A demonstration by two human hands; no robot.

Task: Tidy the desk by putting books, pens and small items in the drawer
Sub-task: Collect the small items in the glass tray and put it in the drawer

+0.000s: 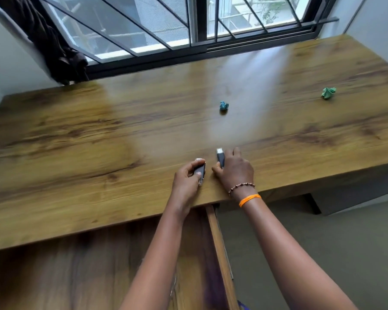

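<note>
Near the front edge of the wooden desk (76,142), my left hand (187,177) is closed around a small dark grey block with a pale end (199,170). Beside it, my right hand (234,170) grips a second small dark grey block with a white tip (220,155), which rests on the desk top. A crumpled teal paper ball (223,106) lies in the middle of the desk. A crumpled green paper ball (328,92) lies at the far right. Below the desk edge the wooden drawer (220,253) stands pulled out; my arms hide most of its inside.
A barred window (188,25) runs along the back of the desk, with a dark cloth (61,52) hanging at its left. White walls close both sides. Grey floor (323,253) lies to the right under the desk.
</note>
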